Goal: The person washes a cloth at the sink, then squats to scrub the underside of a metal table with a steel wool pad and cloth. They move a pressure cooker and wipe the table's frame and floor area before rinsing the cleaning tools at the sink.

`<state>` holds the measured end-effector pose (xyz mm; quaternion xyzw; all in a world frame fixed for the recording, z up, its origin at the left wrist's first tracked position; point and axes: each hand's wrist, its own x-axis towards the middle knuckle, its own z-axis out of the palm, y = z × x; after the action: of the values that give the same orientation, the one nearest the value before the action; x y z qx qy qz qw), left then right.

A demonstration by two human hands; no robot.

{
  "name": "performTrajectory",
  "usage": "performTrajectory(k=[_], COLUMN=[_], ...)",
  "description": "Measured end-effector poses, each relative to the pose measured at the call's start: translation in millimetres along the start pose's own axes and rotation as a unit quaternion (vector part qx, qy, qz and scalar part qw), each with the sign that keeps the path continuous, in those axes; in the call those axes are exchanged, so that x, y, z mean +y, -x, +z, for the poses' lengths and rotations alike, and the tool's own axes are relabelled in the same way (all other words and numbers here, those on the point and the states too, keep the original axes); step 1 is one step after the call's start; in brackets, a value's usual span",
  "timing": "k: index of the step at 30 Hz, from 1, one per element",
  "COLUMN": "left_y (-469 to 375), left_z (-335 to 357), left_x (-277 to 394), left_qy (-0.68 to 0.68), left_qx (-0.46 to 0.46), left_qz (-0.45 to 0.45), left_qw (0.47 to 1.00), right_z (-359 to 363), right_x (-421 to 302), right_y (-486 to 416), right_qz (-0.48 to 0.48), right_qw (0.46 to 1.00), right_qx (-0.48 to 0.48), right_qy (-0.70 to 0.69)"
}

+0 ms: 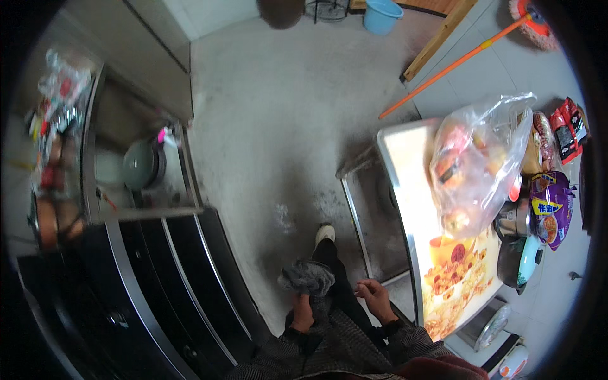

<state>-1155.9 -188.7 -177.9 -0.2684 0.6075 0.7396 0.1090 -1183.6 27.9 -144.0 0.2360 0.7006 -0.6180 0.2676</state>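
Note:
My left hand [302, 314] grips a bunched grey cloth [308, 278], which hangs in front of my body above the floor. To the right of it, my right hand [376, 298] is held beside the table, its fingers loosely bent and nothing visible in them. The nearest thing to that hand is the metal-edged table [460, 308] with a food picture on its top. On the table lies a clear plastic bag [479, 161] of round fruit. One white shoe [325, 233] shows on the floor below, ahead of the cloth.
Black drawers [190, 280] flank me on the left, below an open shelf holding a green pot [140, 164]. Pots [515, 259] and a purple packet [553, 209] line the table's far side. An orange-handled mop [456, 64] leans ahead right, near a blue bucket [381, 18].

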Motion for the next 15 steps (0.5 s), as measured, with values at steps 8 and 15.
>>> performTrajectory(k=[8,15], left_y=[-149.5,-237.6], left_z=[42.3,74.6], left_x=[151.6,226.8], left_qy=[0.073,-0.031], left_qx=[-0.006,-0.047], left_qz=[-0.059,0.022], left_qw=[0.996,0.998], right_z=[60.8,66.1], right_x=[-163.7,-258.3], right_y=[-120.2,-171.8], right_qz=[-0.093,-0.114], right_qw=[0.992,0.993], right_qx=[-0.087,-0.001], right_qy=[-0.024,-0.039])
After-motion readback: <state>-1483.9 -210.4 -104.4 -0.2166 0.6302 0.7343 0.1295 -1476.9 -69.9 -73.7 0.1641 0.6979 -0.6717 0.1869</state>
